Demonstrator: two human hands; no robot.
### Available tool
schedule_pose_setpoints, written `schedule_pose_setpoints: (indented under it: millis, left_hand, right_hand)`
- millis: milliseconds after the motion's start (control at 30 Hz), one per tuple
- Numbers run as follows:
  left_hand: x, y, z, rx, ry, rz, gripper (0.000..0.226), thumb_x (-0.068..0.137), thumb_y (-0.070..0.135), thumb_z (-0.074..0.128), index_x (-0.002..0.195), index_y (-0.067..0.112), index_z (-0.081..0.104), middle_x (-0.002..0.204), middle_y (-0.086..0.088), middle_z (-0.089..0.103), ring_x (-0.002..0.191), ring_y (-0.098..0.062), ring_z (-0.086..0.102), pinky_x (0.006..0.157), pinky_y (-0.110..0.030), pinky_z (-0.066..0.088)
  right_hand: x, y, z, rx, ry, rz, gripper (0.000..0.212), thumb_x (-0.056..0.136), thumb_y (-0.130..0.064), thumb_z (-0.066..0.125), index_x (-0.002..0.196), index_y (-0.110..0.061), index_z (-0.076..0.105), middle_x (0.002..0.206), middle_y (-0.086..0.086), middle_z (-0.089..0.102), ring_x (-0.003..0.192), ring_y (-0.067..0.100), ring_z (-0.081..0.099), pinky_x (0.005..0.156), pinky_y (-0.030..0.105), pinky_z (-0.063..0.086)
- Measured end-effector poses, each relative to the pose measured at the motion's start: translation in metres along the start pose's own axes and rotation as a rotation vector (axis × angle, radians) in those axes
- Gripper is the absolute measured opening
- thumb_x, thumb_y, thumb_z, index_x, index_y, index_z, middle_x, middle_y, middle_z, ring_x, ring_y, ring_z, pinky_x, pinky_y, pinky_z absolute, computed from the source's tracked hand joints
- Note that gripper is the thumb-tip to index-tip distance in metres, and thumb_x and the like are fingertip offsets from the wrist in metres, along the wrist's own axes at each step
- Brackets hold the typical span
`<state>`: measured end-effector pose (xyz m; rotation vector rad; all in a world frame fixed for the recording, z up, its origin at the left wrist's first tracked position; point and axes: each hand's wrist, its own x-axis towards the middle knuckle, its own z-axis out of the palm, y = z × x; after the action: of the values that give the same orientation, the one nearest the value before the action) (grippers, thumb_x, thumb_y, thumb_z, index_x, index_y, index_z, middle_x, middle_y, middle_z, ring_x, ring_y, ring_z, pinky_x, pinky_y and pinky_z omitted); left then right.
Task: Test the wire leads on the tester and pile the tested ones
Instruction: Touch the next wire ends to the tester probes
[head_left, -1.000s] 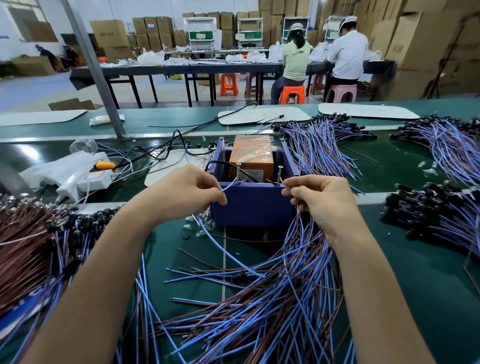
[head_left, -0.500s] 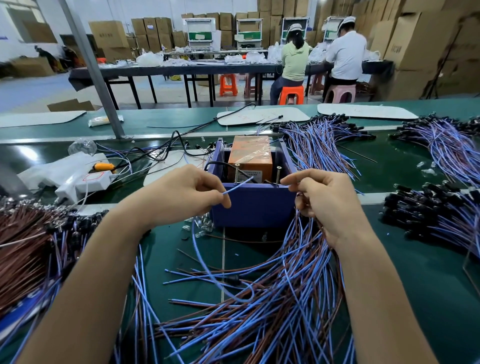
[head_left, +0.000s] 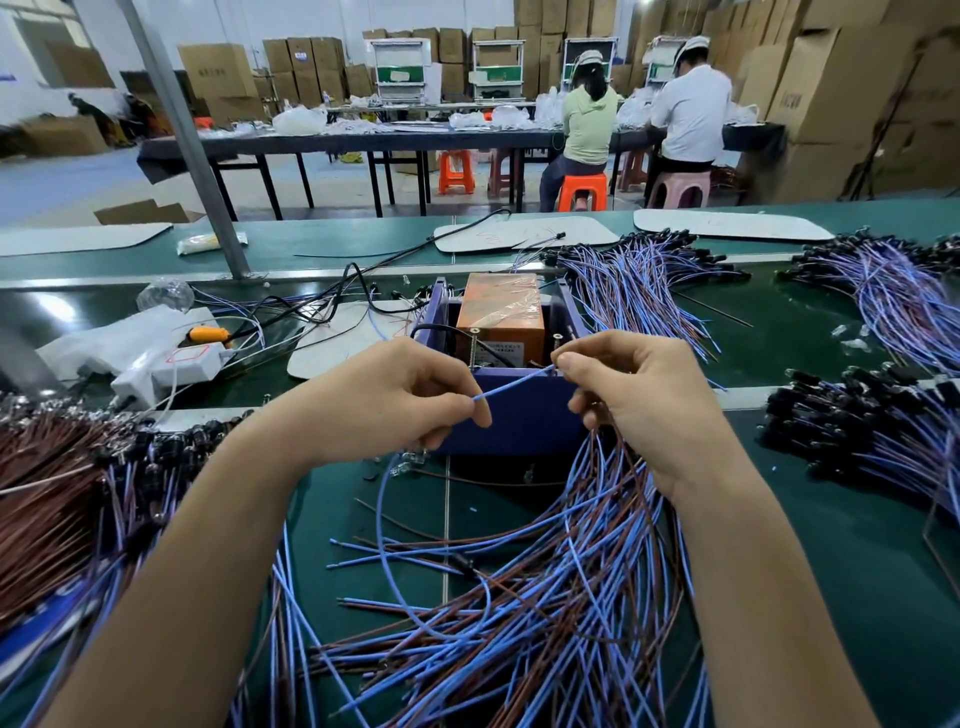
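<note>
I count one blue plastic tester box (head_left: 519, 415), holding one orange block (head_left: 504, 306), with two upright metal posts (head_left: 474, 348) at its front edge. One pale blue wire lead (head_left: 514, 382) stretches between my left hand (head_left: 395, 395) and right hand (head_left: 634, 395). Five heaps of blue and brown leads (head_left: 519, 623) lie on the green counter (head_left: 831, 571), their strands too many to count. Two seated people (head_left: 589, 124) are beyond.

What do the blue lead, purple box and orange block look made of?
Blue lead: flexible matte plastic insulation, probably; it bends in loops. Purple box: flat, even colour, plastic or painted sheet, unclear. Orange block: wrapped in glossy clear film, wrinkled with glare.
</note>
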<state>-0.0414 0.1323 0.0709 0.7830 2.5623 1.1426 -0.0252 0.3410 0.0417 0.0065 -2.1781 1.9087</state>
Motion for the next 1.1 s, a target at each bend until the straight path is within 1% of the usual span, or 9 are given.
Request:
schedule_pose_setpoints:
  millis: [100, 233, 367, 433, 500, 600, 700, 833, 1100]
  left_hand:
    - [0.001, 0.000, 0.000, -0.004, -0.002, 0.008, 0.022, 0.093, 0.011, 0.055, 0.085, 0.019, 0.073, 0.051, 0.002, 0.055, 0.054, -0.014, 0.050, 0.053, -0.019, 0.042]
    - [0.002, -0.001, 0.000, -0.003, 0.016, -0.006, 0.022, 0.093, 0.009, 0.055, 0.086, 0.019, 0.073, 0.055, 0.001, 0.060, 0.054, -0.014, 0.052, 0.054, -0.021, 0.044]
    - [0.008, 0.001, 0.012, 0.039, 0.181, 0.015, 0.022, 0.086, 0.001, 0.057, 0.091, 0.020, 0.068, 0.068, 0.001, 0.070, 0.053, -0.011, 0.058, 0.056, -0.018, 0.048]
    - [0.012, 0.005, 0.024, 0.059, 0.259, 0.073, 0.016, 0.085, 0.004, 0.063, 0.089, 0.019, 0.067, 0.071, 0.000, 0.070, 0.053, -0.008, 0.060, 0.054, -0.015, 0.045]
    - [0.015, 0.007, 0.032, 0.088, 0.354, 0.135, 0.011, 0.084, 0.012, 0.069, 0.084, 0.022, 0.066, 0.071, 0.005, 0.068, 0.051, -0.002, 0.056, 0.054, -0.012, 0.042]
    - [0.016, 0.008, 0.035, 0.141, 0.461, 0.187, 0.014, 0.080, 0.018, 0.073, 0.078, 0.027, 0.064, 0.069, 0.011, 0.065, 0.058, -0.001, 0.053, 0.059, -0.010, 0.041]
    - [0.015, 0.008, 0.036, 0.144, 0.472, 0.219, 0.010, 0.080, 0.015, 0.074, 0.079, 0.022, 0.067, 0.069, 0.009, 0.066, 0.061, 0.000, 0.054, 0.062, -0.011, 0.043]
    - [0.014, 0.012, 0.037, 0.179, 0.482, 0.272, 0.007, 0.081, 0.009, 0.072, 0.082, 0.015, 0.068, 0.068, 0.016, 0.062, 0.064, 0.009, 0.056, 0.064, -0.004, 0.040]
    - [0.013, 0.014, 0.035, 0.131, 0.455, 0.285, 0.013, 0.081, 0.007, 0.072, 0.080, 0.018, 0.065, 0.066, 0.018, 0.061, 0.061, 0.012, 0.055, 0.062, -0.003, 0.037]
  right_hand:
    - [0.000, 0.001, 0.000, -0.049, -0.027, -0.009, 0.007, 0.087, -0.007, 0.067, 0.083, -0.011, 0.071, 0.062, -0.002, 0.065, 0.049, 0.007, 0.057, 0.046, 0.016, 0.044]
    - [0.001, 0.000, 0.000, -0.077, -0.055, -0.013, 0.012, 0.087, -0.007, 0.067, 0.078, -0.013, 0.069, 0.053, -0.004, 0.062, 0.046, 0.006, 0.057, 0.045, 0.015, 0.044]
    - [0.000, 0.000, 0.005, -0.086, -0.071, -0.006, 0.017, 0.087, -0.005, 0.065, 0.073, -0.014, 0.065, 0.047, -0.005, 0.059, 0.044, 0.005, 0.055, 0.043, 0.016, 0.044]
    - [-0.001, 0.000, 0.012, -0.092, -0.090, -0.009, 0.019, 0.087, -0.005, 0.063, 0.071, -0.014, 0.063, 0.044, -0.005, 0.057, 0.043, 0.005, 0.054, 0.042, 0.016, 0.044]
    - [-0.003, 0.000, 0.020, -0.097, -0.115, -0.017, 0.020, 0.088, -0.005, 0.061, 0.070, -0.015, 0.062, 0.043, -0.006, 0.056, 0.043, 0.005, 0.054, 0.043, 0.017, 0.044]
    - [-0.003, 0.001, 0.025, -0.122, -0.113, -0.044, 0.022, 0.088, -0.007, 0.058, 0.069, -0.017, 0.059, 0.043, -0.004, 0.056, 0.044, 0.006, 0.055, 0.045, 0.019, 0.045]
    - [-0.003, 0.001, 0.026, -0.124, -0.108, -0.052, 0.020, 0.088, -0.009, 0.058, 0.070, -0.017, 0.059, 0.044, -0.004, 0.056, 0.044, 0.006, 0.055, 0.046, 0.019, 0.045]
    - [-0.003, 0.001, 0.025, -0.108, -0.101, -0.047, 0.017, 0.086, -0.009, 0.056, 0.070, -0.015, 0.059, 0.047, -0.003, 0.056, 0.045, 0.008, 0.054, 0.047, 0.020, 0.045]
    - [-0.005, -0.003, 0.024, -0.039, -0.138, -0.025, 0.018, 0.085, -0.007, 0.055, 0.068, -0.014, 0.058, 0.046, -0.005, 0.054, 0.043, 0.008, 0.054, 0.045, 0.019, 0.046]
